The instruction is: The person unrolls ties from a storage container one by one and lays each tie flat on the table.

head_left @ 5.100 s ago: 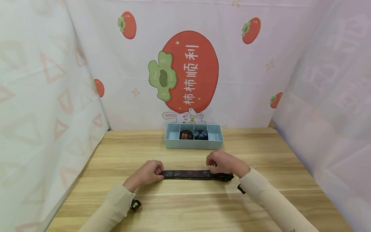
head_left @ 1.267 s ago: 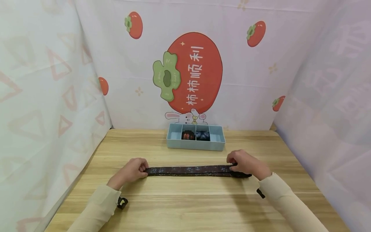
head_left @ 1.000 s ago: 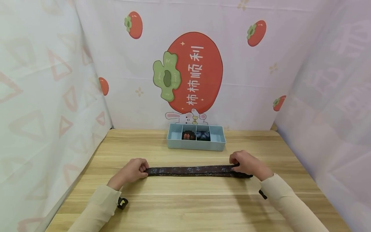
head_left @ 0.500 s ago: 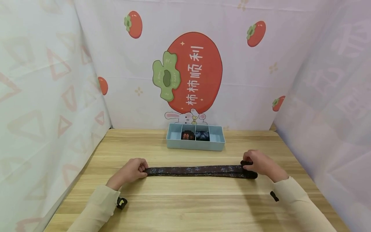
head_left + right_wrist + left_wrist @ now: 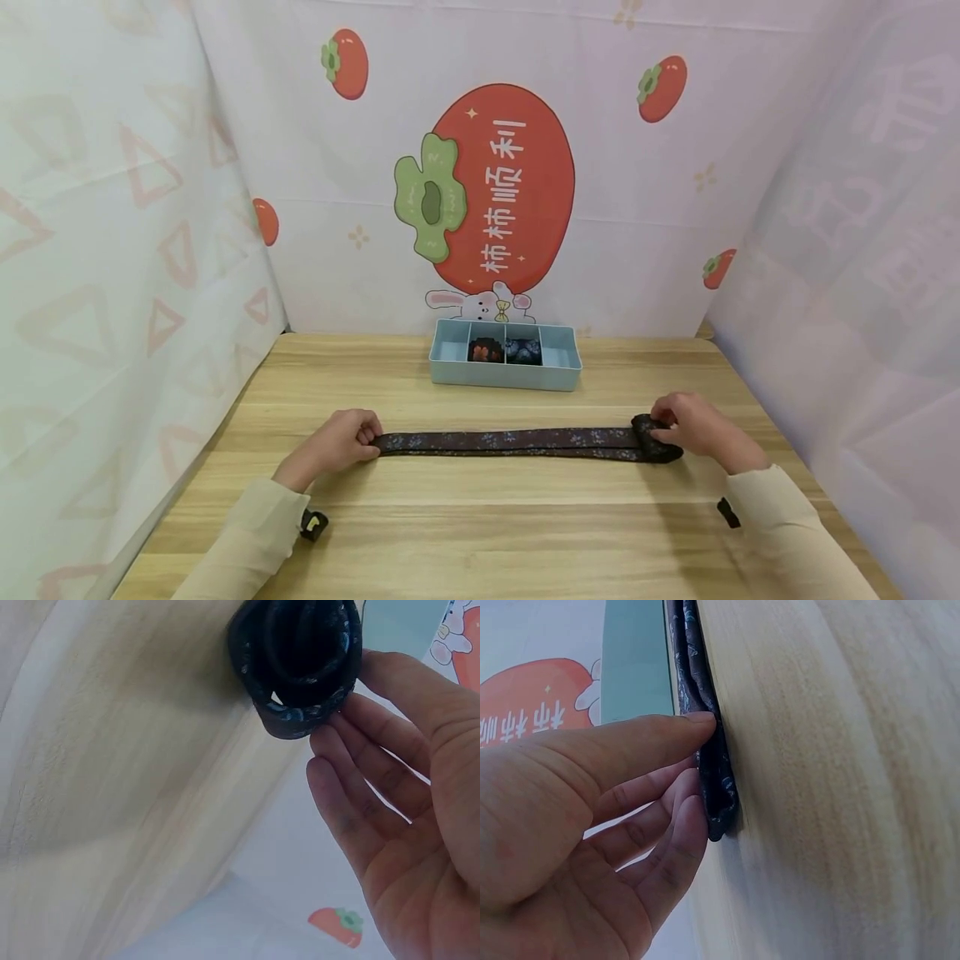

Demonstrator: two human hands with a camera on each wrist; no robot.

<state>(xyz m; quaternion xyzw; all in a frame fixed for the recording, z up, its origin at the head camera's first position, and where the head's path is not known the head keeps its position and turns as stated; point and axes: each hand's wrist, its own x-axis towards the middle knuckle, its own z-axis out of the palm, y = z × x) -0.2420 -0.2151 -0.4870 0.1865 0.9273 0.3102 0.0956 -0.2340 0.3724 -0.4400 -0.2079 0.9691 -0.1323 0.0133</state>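
Observation:
A dark necktie [image 5: 510, 440] with a small blue floral pattern lies doubled in a long strip across the table. My left hand [image 5: 339, 443] pinches its left end between thumb and fingers; the left wrist view shows the folded tip [image 5: 718, 802] just past the fingertips. At the right, the rest of the tie forms a loose roll [image 5: 654, 442]. My right hand [image 5: 693, 427] holds that roll at its far side, thumb and fingertips against it. Seen from its end in the right wrist view, the coil [image 5: 300, 712] has gaps between its turns.
Behind the tie stands a light blue divided box [image 5: 504, 375]. Its two middle compartments hold a dark roll with orange flowers [image 5: 486, 350] and a dark blue patterned roll [image 5: 523, 351]. A printed cloth [image 5: 637, 192] hangs at the table's back edge.
My right hand has moved right along with the roll, and the flat strip between my hands has grown longer. My left hand moved left earlier and has since stayed at the tie's end.

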